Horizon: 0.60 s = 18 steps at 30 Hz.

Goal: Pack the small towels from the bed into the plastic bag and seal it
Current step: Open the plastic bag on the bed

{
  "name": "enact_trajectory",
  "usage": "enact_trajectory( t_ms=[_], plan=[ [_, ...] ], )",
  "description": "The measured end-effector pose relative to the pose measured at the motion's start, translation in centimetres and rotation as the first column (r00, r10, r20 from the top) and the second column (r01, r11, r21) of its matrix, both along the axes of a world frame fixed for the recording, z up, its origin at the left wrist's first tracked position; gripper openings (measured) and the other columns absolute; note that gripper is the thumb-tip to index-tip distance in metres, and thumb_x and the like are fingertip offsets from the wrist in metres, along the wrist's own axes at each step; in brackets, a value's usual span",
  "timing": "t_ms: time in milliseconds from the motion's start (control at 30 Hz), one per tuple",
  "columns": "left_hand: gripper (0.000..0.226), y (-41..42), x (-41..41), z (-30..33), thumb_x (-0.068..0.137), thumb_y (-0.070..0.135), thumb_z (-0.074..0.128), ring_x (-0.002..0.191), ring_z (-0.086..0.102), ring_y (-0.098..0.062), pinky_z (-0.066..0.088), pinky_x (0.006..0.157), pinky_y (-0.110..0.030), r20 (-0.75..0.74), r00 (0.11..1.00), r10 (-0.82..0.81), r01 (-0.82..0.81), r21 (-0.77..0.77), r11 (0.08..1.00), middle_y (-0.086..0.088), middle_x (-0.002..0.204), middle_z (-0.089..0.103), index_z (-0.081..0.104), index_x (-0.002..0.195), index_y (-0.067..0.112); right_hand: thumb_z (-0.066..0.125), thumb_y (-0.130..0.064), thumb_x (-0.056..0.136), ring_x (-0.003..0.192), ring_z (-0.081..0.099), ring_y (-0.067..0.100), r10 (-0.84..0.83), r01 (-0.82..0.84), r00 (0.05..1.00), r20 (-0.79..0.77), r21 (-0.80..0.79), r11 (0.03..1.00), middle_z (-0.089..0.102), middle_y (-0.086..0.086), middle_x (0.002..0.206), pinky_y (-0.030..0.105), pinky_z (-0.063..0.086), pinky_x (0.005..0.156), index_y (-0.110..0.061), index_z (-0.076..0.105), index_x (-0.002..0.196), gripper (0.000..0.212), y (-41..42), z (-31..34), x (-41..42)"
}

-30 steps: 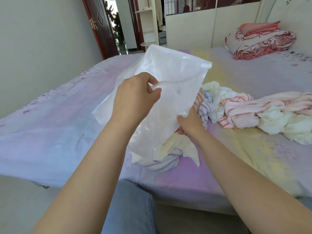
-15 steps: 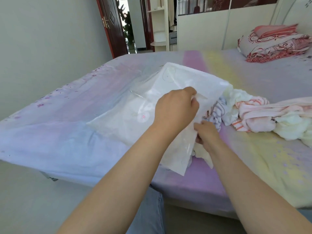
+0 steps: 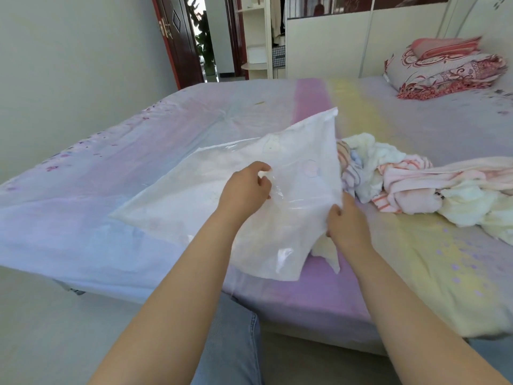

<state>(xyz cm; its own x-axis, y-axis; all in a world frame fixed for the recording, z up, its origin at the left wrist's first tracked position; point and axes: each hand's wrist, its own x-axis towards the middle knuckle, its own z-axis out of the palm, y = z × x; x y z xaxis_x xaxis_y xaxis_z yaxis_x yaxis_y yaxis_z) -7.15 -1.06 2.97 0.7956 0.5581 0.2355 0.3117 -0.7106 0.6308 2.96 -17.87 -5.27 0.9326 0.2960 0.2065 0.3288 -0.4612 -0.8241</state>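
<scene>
On the near side of the bed (image 3: 388, 259), we had lowered the plastic bag (image 3: 194, 201) from the air onto the sheet, left hand (image 3: 244, 187) and right hand (image 3: 345, 220) pinching its film, towels (image 3: 402, 184) heaped unpacked just right of it.

Folded red-pattern quilts (image 3: 444, 68) far right, dark red door (image 3: 177, 37) open, white shelf unit (image 3: 256, 37) w/ wardrobe (image 3: 327, 43)

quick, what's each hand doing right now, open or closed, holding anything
Left hand: closed, pinching the top layer of the plastic bag.
Right hand: closed, gripping the bag's right edge.
</scene>
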Motion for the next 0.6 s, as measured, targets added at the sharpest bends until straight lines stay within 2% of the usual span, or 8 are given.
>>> enact_trajectory(
  t_ms=[67,167,267,300,367,467,533,600],
  plan=[
    [0.033,1.0,-1.4,0.9,0.09,0.017,0.045,0.075,0.067,-0.015,0.054,0.067,-0.029,0.043,0.998,0.049,-0.05,0.022,0.999,0.006,0.072,0.072,0.061,0.117,0.027,0.036,-0.01,0.096,0.097,0.059,0.035,0.13,-0.121,0.99,0.047,-0.158,0.98,0.063,0.016,0.115,0.036,0.045,0.078,-0.017,0.041,0.14,0.045,3.1,0.9,-1.0],
    [0.039,2.9,-3.7,2.4,0.089,0.016,0.044,0.084,0.064,-0.023,0.049,0.067,-0.03,0.097,0.981,0.168,-0.179,0.127,0.976,0.0,0.081,0.073,0.062,0.122,0.028,0.036,-0.009,0.095,0.107,0.057,0.034,0.312,-0.3,0.95,0.013,-0.237,0.924,0.061,0.017,0.123,0.033,0.044,0.081,-0.025,0.038,0.144,0.052,8.3,2.4,-2.8],
    [0.04,5.5,-6.1,3.5,0.092,0.017,0.043,0.089,0.061,-0.03,0.045,0.07,-0.032,0.245,0.922,0.299,-0.346,0.18,0.921,-0.006,0.083,0.069,0.063,0.126,0.025,0.035,-0.01,0.095,0.119,0.052,0.032,0.465,-0.491,0.871,-0.158,-0.263,0.83,0.046,0.01,0.144,0.034,0.047,0.091,-0.031,0.027,0.149,0.059,13.8,3.0,-4.9],
    [0.039,6.4,-6.8,3.7,0.093,0.018,0.043,0.088,0.061,-0.031,0.046,0.071,-0.034,0.296,0.897,0.328,-0.391,0.187,0.901,-0.007,0.083,0.069,0.063,0.126,0.025,0.035,-0.011,0.094,0.111,0.054,0.03,0.491,-0.539,0.84,-0.23,-0.246,0.806,0.044,0.01,0.144,0.034,0.051,0.081,-0.032,0.025,0.15,0.06,15.4,3.0,-5.4],
    [0.036,7.7,-7.8,3.6,0.096,0.022,0.044,0.087,0.061,-0.031,0.046,0.07,-0.034,0.341,0.865,0.367,-0.449,0.204,0.87,-0.007,0.084,0.07,0.062,0.127,0.024,0.035,-0.013,0.093,0.089,0.055,0.027,0.512,-0.576,0.805,-0.298,-0.188,0.796,0.052,0.009,0.13,0.029,0.046,0.054,-0.029,0.029,0.147,0.057,17.2,2.8,-5.7],
    [0.033,8.6,-8.6,2.3,0.095,0.031,0.055,0.08,0.058,-0.022,0.038,0.064,-0.029,0.235,0.919,0.316,-0.361,0.178,0.916,0.005,0.074,0.063,0.061,0.127,0.027,0.041,-0.014,0.086,0.072,0.06,0.028,0.382,-0.397,0.868,-0.319,0.02,0.918,0.063,0.009,0.102,0.028,0.046,0.052,-0.017,0.052,0.121,0.037,16.7,2.7,-4.8],
    [0.033,8.8,-8.7,1.4,0.09,0.031,0.062,0.075,0.056,-0.018,0.036,0.061,-0.027,0.157,0.954,0.255,-0.279,0.156,0.948,0.01,0.066,0.055,0.062,0.123,0.028,0.042,-0.004,0.082,0.05,0.05,0.02,0.329,-0.304,0.841,-0.431,0.127,0.944,0.058,0.008,0.075,0.022,0.033,0.042,-0.013,0.057,0.105,0.029,15.0,2.4,-3.8],
    [0.031,8.9,-8.7,1.0,0.089,0.027,0.058,0.075,0.056,-0.018,0.038,0.061,-0.027,0.141,0.954,0.265,-0.288,0.178,0.941,0.011,0.064,0.054,0.064,0.119,0.029,0.04,0.003,0.082,0.042,0.041,0.015,0.339,-0.326,0.793,-0.506,0.118,0.938,0.05,0.006,0.062,0.019,0.024,0.041,-0.014,0.054,0.099,0.028,13.1,2.0,-3.0]
  ],
)
